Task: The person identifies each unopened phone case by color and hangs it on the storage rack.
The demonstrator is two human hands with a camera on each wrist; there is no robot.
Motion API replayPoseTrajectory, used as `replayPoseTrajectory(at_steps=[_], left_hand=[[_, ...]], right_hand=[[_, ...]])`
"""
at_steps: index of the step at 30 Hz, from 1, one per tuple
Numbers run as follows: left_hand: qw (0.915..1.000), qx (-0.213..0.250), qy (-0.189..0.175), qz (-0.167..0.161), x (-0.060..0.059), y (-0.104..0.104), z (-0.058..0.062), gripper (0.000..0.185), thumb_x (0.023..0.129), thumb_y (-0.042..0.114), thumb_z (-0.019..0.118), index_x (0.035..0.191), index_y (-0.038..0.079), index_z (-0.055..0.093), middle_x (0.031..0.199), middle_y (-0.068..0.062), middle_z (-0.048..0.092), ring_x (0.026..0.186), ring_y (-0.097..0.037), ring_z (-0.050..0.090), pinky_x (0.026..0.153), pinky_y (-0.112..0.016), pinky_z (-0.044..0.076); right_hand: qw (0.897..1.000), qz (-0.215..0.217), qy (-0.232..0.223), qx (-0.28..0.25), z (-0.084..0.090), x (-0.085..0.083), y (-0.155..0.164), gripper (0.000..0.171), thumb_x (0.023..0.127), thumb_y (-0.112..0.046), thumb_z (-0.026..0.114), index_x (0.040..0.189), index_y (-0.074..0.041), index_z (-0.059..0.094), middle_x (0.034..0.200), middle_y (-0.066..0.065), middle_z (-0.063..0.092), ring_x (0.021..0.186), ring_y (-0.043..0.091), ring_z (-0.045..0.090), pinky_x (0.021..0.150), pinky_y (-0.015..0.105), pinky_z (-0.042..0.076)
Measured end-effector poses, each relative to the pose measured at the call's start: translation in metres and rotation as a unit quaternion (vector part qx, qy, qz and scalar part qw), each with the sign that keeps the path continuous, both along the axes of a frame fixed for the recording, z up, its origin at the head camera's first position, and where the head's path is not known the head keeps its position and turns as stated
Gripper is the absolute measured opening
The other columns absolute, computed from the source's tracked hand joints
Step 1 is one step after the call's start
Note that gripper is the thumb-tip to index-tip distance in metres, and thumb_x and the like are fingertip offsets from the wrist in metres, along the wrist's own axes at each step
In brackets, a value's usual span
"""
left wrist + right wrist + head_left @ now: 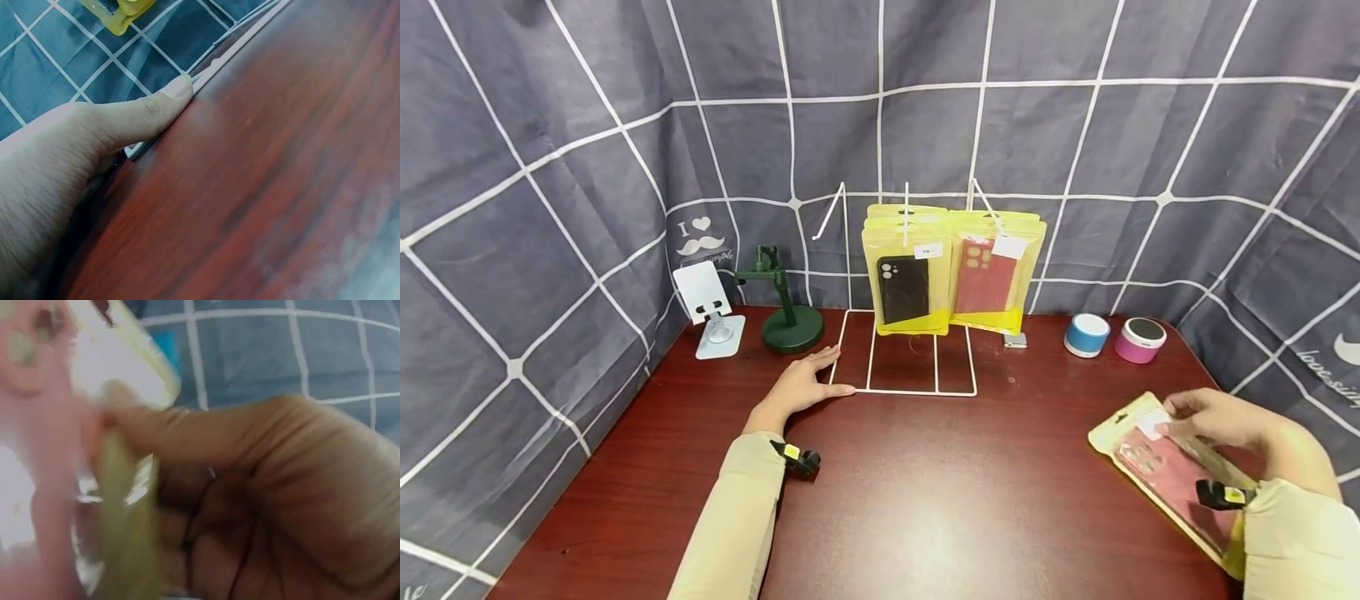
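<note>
My right hand [1225, 421] pinches the edge of a yellow-bordered packet with a pink phone case [1176, 483] inside, near its white label. In the right wrist view the thumb lies over the packet [44, 444], and the image is blurred. At the front left corner of a white wire display rack [917, 392], my left hand [805, 383] rests with fingers straight. Its thumb lies along the front wire in the left wrist view [144, 115]. On the rack's hooks hang yellow packets with a black phone case [904, 292] and a red phone case [983, 283].
Left of the rack stand a white folding phone stand [718, 333] and a dark green stand [793, 329]. A blue round speaker [1086, 337] and a pink one [1138, 343] sit at the back right. A small silver item [1015, 341] lies by the rack. Grid-patterned cloth [1075, 142] surrounds the table.
</note>
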State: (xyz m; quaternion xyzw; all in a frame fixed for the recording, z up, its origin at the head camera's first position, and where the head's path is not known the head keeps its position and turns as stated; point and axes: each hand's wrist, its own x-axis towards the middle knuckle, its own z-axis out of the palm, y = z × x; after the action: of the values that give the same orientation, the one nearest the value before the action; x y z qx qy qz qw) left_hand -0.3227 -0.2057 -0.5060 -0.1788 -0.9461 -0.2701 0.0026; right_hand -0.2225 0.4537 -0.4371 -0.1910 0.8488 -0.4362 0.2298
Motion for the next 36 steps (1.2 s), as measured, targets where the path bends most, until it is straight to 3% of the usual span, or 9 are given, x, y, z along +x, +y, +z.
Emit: replayPoseTrajectory(at_steps=[3,6,9,12,14,20,28,36], left_hand=[[1.0,0.002,0.003,-0.006,0.0,0.0,0.0,0.106,0.072,0.082,0.067,0.155,0.021,0.041,0.16,-0.002,0.036,0.148,-0.026,0.031,0.116,-0.05,0.032],[0.9999,0.006,0.005,-0.007,0.0,-0.002,0.002,0.106,0.073,0.081,0.067,0.155,0.019,0.042,0.16,-0.004,0.036,0.148,-0.028,0.032,0.115,-0.052,0.033],[0.9999,0.007,0.01,-0.002,0.0,-0.006,0.005,0.105,0.073,0.079,0.069,0.155,0.018,0.043,0.16,-0.006,0.037,0.148,-0.03,0.032,0.115,-0.054,0.032],[0.9999,0.006,0.01,0.002,0.001,-0.008,0.006,0.104,0.074,0.078,0.069,0.155,0.019,0.042,0.16,-0.005,0.036,0.148,-0.029,0.031,0.115,-0.053,0.031],[1.0,0.006,0.008,0.0,0.0,-0.008,0.006,0.104,0.074,0.079,0.068,0.155,0.019,0.041,0.161,-0.005,0.036,0.148,-0.029,0.031,0.115,-0.053,0.031],[1.0,0.007,-0.002,-0.002,0.001,-0.001,0.003,0.106,0.072,0.083,0.066,0.155,0.022,0.041,0.161,-0.002,0.035,0.148,-0.026,0.031,0.116,-0.051,0.032],[1.0,0.007,0.003,-0.005,0.0,0.003,0.005,0.104,0.074,0.079,0.068,0.155,0.02,0.041,0.161,-0.004,0.036,0.149,-0.026,0.031,0.116,-0.051,0.031],[1.0,-0.003,-0.003,-0.004,0.001,0.0,0.003,0.106,0.074,0.081,0.066,0.156,0.021,0.04,0.161,-0.003,0.034,0.148,-0.028,0.03,0.116,-0.052,0.031]], right_hand=[[0.992,-0.047,0.112,-0.047,0.024,0.002,-0.027,0.003,0.099,0.001,0.058,0.102,0.002,0.06,0.082,0.004,0.069,0.068,0.01,0.062,0.055,0.028,0.05],[0.966,-0.14,0.175,-0.132,0.06,0.005,-0.07,0.009,0.097,0.001,0.063,0.106,0.002,0.062,0.082,0.007,0.072,0.064,0.013,0.065,0.052,0.029,0.052],[0.919,-0.203,0.195,-0.277,0.094,0.004,-0.119,0.01,0.095,0.003,0.065,0.105,0.004,0.067,0.081,0.006,0.074,0.06,0.013,0.067,0.049,0.026,0.054],[0.871,-0.203,0.202,-0.4,0.119,-0.001,-0.161,0.011,0.093,0.006,0.066,0.103,0.006,0.071,0.083,0.008,0.076,0.061,0.015,0.07,0.051,0.026,0.057],[0.85,-0.197,0.213,-0.44,0.13,-0.004,-0.184,0.009,0.092,0.007,0.067,0.1,0.008,0.071,0.082,0.009,0.076,0.06,0.016,0.071,0.051,0.027,0.057],[0.837,-0.228,0.242,-0.435,0.142,-0.012,-0.225,0.014,0.088,0.0,0.076,0.099,0.008,0.072,0.079,0.009,0.074,0.06,0.017,0.071,0.053,0.027,0.058],[0.821,-0.279,0.243,-0.435,0.141,-0.023,-0.233,0.021,0.085,-0.006,0.081,0.101,0.006,0.073,0.08,0.008,0.075,0.06,0.017,0.07,0.054,0.025,0.057],[0.819,-0.316,0.225,-0.423,0.125,-0.038,-0.238,0.022,0.085,-0.01,0.082,0.1,0.003,0.073,0.081,0.005,0.075,0.062,0.015,0.07,0.055,0.024,0.057]])
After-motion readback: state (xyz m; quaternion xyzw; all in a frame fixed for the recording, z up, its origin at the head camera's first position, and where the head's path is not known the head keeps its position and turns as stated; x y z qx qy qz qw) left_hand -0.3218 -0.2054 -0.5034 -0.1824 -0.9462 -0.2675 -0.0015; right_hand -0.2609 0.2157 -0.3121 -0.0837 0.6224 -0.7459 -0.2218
